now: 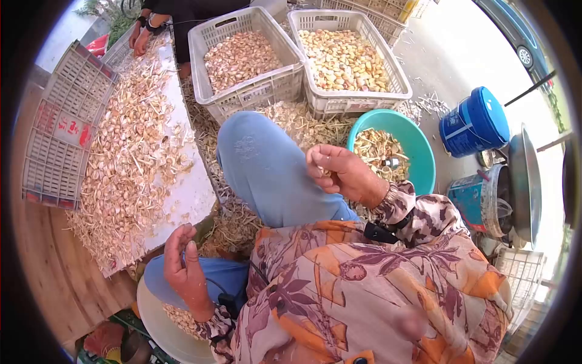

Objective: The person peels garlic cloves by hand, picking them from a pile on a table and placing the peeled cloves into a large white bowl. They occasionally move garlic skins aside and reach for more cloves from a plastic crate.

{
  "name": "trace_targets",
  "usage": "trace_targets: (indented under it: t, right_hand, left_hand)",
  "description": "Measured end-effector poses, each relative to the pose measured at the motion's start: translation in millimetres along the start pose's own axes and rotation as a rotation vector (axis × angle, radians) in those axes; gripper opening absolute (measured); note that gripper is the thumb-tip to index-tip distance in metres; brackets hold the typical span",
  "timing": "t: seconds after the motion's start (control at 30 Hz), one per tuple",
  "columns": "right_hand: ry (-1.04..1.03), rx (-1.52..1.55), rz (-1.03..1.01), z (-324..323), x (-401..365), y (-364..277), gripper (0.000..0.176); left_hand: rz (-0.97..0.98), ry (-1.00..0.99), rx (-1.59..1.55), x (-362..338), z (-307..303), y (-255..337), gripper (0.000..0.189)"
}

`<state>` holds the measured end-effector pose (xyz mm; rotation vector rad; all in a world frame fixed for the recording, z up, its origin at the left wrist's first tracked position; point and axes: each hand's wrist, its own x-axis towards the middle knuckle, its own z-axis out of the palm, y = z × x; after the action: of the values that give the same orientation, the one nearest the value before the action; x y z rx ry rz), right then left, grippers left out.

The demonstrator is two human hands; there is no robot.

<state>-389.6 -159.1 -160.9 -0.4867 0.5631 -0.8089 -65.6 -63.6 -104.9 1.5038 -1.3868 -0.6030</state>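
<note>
My left hand point(187, 267) is raised over my bent left knee, beside the near edge of the white board. Its fingers are slightly curled, the thumb stands apart, and nothing shows in it. My right hand point(345, 173) hangs in front of my right knee, left of the green basin point(426, 151). Its fingers are curled in toward the thumb; whatever they hold, if anything, is too small to make out. Garlic cloves point(130, 151) with dry stems and skins are heaped on the white board point(197, 194). Stem and skin scraps point(379, 145) lie in the green basin.
Two pale crates point(203, 79) point(394, 88) of cloves stand ahead. A tipped crate point(66, 121) leans at left. Below my left hand sits a pale tub point(148, 312) with cloves. Blue buckets point(476, 124) stand at right. Another person's hands point(140, 41) reach the heap's far end.
</note>
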Motion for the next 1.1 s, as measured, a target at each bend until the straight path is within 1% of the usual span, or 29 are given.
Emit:
trace_targets:
  t: [0.03, 0.07, 0.1, 0.13, 0.17, 0.2, 0.23, 0.27, 0.3, 0.33, 0.37, 0.4, 0.43, 0.47, 0.5, 0.53, 0.57, 0.6, 0.63, 0.7, 0.77, 0.83, 0.87, 0.9, 0.97, 1.0, 1.07, 1.1]
  right_hand:
    - [0.172, -0.082, -0.077, -13, -11, -5, 0.014]
    - [0.319, -0.155, -0.233, -28, -23, -13, 0.016]
    - [0.476, -0.231, -0.373, -45, -33, -24, 0.017]
    - [0.622, -0.304, -0.589, -65, -46, -39, 0.02]
    - [0.725, -0.344, -0.827, -81, -62, -56, 0.02]
    - [0.862, -0.372, -1.027, -94, -77, -73, 0.019]
    - [0.997, -0.439, -1.193, -108, -89, -86, 0.019]
    - [1.078, -0.491, -1.315, -120, -96, -92, 0.021]
    - [1.19, -0.668, -1.169, -141, -98, -92, 0.023]
    - [1.279, -0.844, -1.017, -166, -97, -84, 0.026]
    - [1.284, -1.47, -0.47, -202, -94, -68, 0.035]
    - [1.027, -1.81, 0.0, -207, -94, -52, 0.042]
    - [1.103, -1.943, -0.077, -194, -80, -42, 0.044]
    - [1.012, -1.851, -0.442, -172, -59, -48, 0.041]
    - [0.856, -1.451, -0.658, -150, -39, -58, 0.031]
    - [0.725, -1.124, -0.689, -122, -24, -66, 0.024]
    - [0.603, -0.79, -0.671, -90, -10, -73, 0.02]
    - [0.475, -0.822, -0.782, -52, 1, -78, 0.018]
    - [0.354, -0.845, -0.894, -12, 10, -83, 0.019]
    - [-0.025, -0.86, -1.176, 55, 24, -91, 0.022]
    - [-0.449, -0.807, -1.319, 113, 29, -99, 0.025]
    - [-0.773, -0.724, -1.313, 163, 24, -104, 0.032]
    - [-0.849, -0.711, -1.332, 186, 20, -102, 0.029]
    - [-0.919, -0.696, -1.348, 204, 16, -99, 0.027]
    - [-0.836, -0.609, -1.3, 222, 7, -90, 0.022]
    - [-0.867, -0.604, -1.301, 229, 6, -91, 0.022]
    - [-0.985, -0.605, -1.316, 242, 6, -93, 0.022]
    - [-1.029, -0.607, -1.318, 248, 5, -94, 0.022]
  left_hand:
    - [0.001, -0.029, 0.0, 3, 4, -1, 0.028]
    - [0.046, -0.059, 0.012, 7, 3, 3, 0.029]
    - [0.01, -0.121, 0.017, 9, 2, 10, 0.029]
    - [0.047, -0.074, 0.04, 12, 3, 18, 0.03]
    - [0.099, -0.006, 0.06, 16, 3, 22, 0.031]
    - [0.092, -0.023, 0.061, 20, -2, 22, 0.031]
    - [0.147, 0.006, 0.106, 25, -8, 21, 0.031]
    - [0.201, 0.043, 0.151, 28, -13, 22, 0.032]
    - [0.2, 0.048, 0.15, 30, -14, 26, 0.032]
    - [0.261, 0.075, 0.136, 32, -14, 31, 0.033]
    - [0.32, 0.132, 0.127, 33, -15, 36, 0.034]
    - [0.37, 0.205, 0.108, 33, -11, 42, 0.034]
    - [0.371, 0.316, 0.143, 35, -13, 47, 0.034]
    - [0.508, 0.237, -0.002, 37, -15, 48, 0.031]
    - [0.644, 0.139, -0.132, 36, -19, 53, 0.029]
    - [0.687, 0.147, -0.188, 33, -22, 61, 0.025]
    - [0.739, 0.132, -0.242, 32, -26, 68, 0.022]
    - [0.77, 0.152, -0.275, 29, -30, 72, 0.018]
    - [0.776, 0.204, -0.234, 26, -40, 73, 0.018]
    - [0.869, 0.13, -0.329, 14, -56, 74, 0.02]
    - [0.896, 0.231, -0.268, 1, -60, 88, 0.02]
    - [1.002, 0.394, -0.317, -14, -61, 103, 0.029]
    - [1.012, 0.378, -0.259, -25, -69, 109, 0.037]
    - [1.015, 0.396, -0.244, -31, -74, 115, 0.037]
    - [1.116, 0.385, -0.273, -40, -82, 120, 0.048]
    - [1.125, 0.394, -0.268, -42, -83, 123, 0.048]
    - [1.093, 0.523, -0.263, -45, -86, 131, 0.059]
    - [1.097, 0.523, -0.265, -44, -87, 135, 0.059]
